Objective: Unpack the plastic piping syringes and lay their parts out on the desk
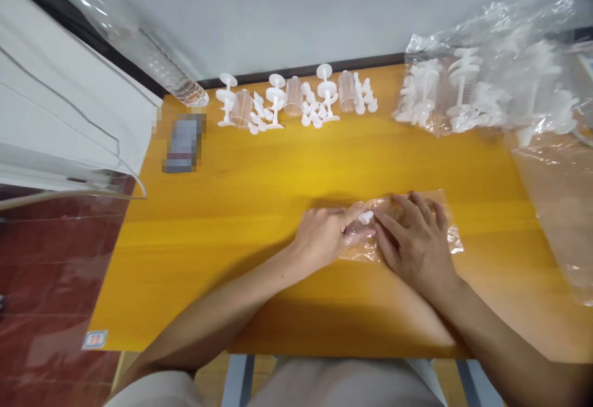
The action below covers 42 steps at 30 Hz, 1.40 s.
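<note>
A small clear plastic bag (451,237) lies on the yellow table (259,178) in front of me, with a small white plastic part (365,216) showing at its left end. My left hand (324,237) is closed in a pinch on the bag's left end, by that white part. My right hand (414,243) lies on top of the bag with its fingers pressed onto the plastic, fingertips close to the white part. Whatever else the bag holds is hidden under my hands.
Along the far edge stand several white plastic parts (275,98) and small clear cups (293,95). A large clear bag of white parts (467,89) fills the far right. A clear bottle (152,55) and a dark blurred object (183,142) sit at the far left.
</note>
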Available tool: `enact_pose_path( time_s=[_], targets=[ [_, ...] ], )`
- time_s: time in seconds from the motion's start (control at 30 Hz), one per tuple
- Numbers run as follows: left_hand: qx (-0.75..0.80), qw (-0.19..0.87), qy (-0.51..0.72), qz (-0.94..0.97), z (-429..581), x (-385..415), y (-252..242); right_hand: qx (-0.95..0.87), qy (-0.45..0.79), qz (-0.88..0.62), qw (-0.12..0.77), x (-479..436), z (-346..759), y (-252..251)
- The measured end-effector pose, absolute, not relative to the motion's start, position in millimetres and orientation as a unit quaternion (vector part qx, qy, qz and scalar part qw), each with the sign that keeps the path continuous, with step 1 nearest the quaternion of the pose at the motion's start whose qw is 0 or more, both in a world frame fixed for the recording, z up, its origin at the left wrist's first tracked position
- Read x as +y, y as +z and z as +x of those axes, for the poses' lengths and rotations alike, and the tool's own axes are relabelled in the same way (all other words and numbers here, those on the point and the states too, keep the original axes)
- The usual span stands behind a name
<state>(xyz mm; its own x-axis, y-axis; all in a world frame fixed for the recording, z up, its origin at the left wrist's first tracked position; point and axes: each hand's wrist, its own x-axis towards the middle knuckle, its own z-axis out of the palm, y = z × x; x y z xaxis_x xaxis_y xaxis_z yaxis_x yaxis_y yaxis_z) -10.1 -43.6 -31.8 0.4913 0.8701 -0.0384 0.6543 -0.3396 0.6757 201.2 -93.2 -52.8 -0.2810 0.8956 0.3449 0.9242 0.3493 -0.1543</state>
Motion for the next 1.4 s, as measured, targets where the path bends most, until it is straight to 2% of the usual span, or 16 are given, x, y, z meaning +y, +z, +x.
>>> enact_pose_path(
  time_s=[0.1,0.23,0.33,0.4,0.47,0.53,0.6,0.7,0.83,1.0,1.17,1.33,1.4],
  targets=[
    [0.459,0.306,0.175,0.815,-17,-47,-26,-0.797,-0.042,-0.574,0.183,-95,200,-52],
    [0.460,0.357,0.196,0.789,-64,-44,6,-0.785,-0.041,-0.589,0.190,-93,205,-44],
    [0.511,0.335,0.263,0.747,-77,-39,28,-0.774,-0.019,-0.584,0.246,-85,203,-24],
    [0.484,0.331,0.311,0.748,-64,-34,32,-0.759,0.062,-0.566,0.315,-76,196,-6],
    [0.444,0.348,0.349,0.748,-39,-27,27,-0.735,0.192,-0.537,0.367,-62,187,11],
    [0.437,0.381,0.379,0.721,-17,-17,16,-0.706,0.301,-0.520,0.376,-44,181,23],
    [0.450,0.423,0.393,0.681,-5,-6,6,-0.689,0.337,-0.537,0.350,-17,181,28],
    [0.468,0.434,0.374,0.673,-13,-2,-3,-0.677,0.277,-0.620,0.284,37,189,22],
    [0.473,0.370,0.283,0.748,-48,-27,-7,-0.667,0.179,-0.687,0.225,116,194,0],
    [0.459,0.324,0.212,0.800,-76,-65,-12,-0.633,0.166,-0.720,0.232,162,178,-17],
    [0.442,0.280,0.177,0.833,-78,-72,-18,-0.667,0.143,-0.683,0.261,97,177,0],
    [0.420,0.278,0.189,0.843,-80,-67,-27,-0.862,0.139,-0.459,0.163,-22,205,-2],
    [0.418,0.286,0.209,0.836,-80,-65,-31,-0.882,0.117,-0.435,0.136,-51,216,-10]
  ],
)
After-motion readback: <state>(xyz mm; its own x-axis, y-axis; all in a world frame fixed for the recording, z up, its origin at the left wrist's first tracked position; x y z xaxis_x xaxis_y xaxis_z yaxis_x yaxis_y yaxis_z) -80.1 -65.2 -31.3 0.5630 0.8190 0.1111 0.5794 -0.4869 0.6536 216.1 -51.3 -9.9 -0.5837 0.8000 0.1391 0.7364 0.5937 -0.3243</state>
